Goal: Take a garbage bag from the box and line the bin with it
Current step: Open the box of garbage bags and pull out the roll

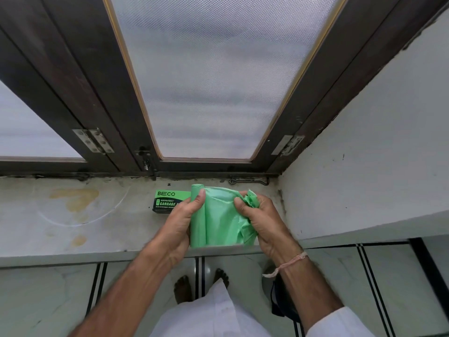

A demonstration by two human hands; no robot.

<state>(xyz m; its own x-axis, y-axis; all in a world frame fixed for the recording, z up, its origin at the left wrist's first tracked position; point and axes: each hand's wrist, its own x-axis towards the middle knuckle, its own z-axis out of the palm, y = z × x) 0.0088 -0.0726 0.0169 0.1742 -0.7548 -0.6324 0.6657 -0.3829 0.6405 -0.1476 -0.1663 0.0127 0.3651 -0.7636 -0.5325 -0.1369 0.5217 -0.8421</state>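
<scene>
**Head camera: both my hands are holding the green bag over the sill**

I am holding the green garbage bag (218, 222) in front of me, above the front edge of the stone sill (73, 229). My left hand (178, 224) is gripping the rolled part on its left side, with the thumb (200, 196) pressing on the front and the other fingers curling behind, where I cannot see them. My right hand (263, 221) is clamping the loose, crumpled end of the bag, its fingers (240, 206) curling tightly round the bunched plastic. Between the two hands the plastic is spreading out. The garbage bag box (167, 201) is lying flat on the sill just behind my left hand, which is partly hiding it, near the dark window frame (102, 132).
</scene>
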